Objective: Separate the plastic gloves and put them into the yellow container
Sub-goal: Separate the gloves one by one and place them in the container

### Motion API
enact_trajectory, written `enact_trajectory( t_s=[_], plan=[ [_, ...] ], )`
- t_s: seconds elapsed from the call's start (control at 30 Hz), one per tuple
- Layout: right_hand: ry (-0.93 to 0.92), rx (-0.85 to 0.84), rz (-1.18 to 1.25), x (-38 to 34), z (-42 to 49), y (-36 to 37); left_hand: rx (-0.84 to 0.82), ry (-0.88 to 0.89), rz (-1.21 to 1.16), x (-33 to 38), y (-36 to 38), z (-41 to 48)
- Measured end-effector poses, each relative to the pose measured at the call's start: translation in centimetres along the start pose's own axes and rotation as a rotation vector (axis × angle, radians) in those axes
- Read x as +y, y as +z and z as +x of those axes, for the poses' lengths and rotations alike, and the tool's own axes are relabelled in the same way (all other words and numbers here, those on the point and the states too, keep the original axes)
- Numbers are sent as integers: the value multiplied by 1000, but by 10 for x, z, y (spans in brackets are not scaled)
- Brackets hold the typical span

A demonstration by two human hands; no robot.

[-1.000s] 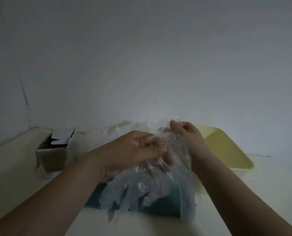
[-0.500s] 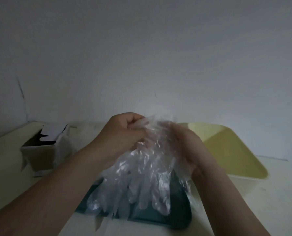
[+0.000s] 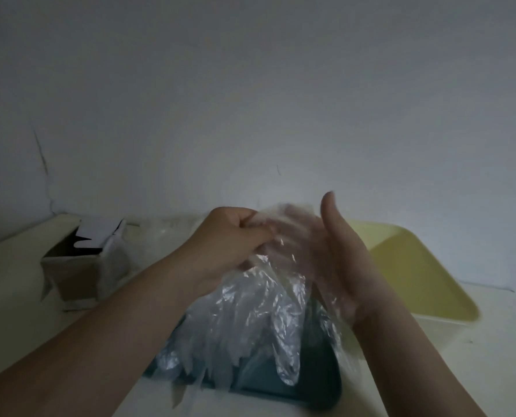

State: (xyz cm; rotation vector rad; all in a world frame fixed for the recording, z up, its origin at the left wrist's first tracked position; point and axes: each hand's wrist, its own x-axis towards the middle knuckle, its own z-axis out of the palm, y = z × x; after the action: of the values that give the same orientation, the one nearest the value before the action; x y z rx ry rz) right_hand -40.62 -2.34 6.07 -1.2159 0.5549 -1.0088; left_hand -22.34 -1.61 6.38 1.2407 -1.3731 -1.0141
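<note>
We hold the bunch of plastic gloves [image 3: 250, 314] up over a dark teal tray [image 3: 316, 383], long axis vertical, glove fingers hanging down. Left hand [image 3: 232, 248] fisted on the top of the bunch; right hand [image 3: 337, 257] spread flat against it. Yellow container [image 3: 416, 272] just right. Cream table [image 3: 16, 296], cardboard box [image 3: 79, 269] left, dim grey wall [image 3: 250, 100].

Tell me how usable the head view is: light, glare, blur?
Head view: dim overall, with a brighter patch on the wall behind the hands; glare glints on the gloves; right hand slightly motion-blurred, left hand sharper; tray very dark; yellow container readable.
</note>
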Motion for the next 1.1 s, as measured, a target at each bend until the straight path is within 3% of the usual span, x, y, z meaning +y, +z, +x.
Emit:
enact_trajectory(
  t_s=[0.07, 0.23, 0.33, 0.5, 0.63, 0.77, 0.93, 1.1],
  plan=[
    [-31, -61, -53, 6, 5, -5, 7, 15, 25, -3, 4, 3],
    [-5, 87, 56, 9, 9, -11, -44, 28, 28, -3, -5, 7],
    [16, 160, 87, 4, 8, -13, 5, 44, -1, 0, -17, 9],
    [-4, 131, 142, -5, 2, -11, 87, -68, -128, 2, -31, 11],
    [11, 87, 134, -6, 0, -13, -47, -199, -268, 9, -30, 3],
    [4, 51, 68, -7, -1, -17, -128, -110, -278, 12, -27, 1],
    [7, 14, -14, -7, 1, -25, -99, -1, -270, 13, -29, 3],
    [2, 37, -147, -8, -2, -28, 78, 118, -90, 18, -31, 5]
  ],
)
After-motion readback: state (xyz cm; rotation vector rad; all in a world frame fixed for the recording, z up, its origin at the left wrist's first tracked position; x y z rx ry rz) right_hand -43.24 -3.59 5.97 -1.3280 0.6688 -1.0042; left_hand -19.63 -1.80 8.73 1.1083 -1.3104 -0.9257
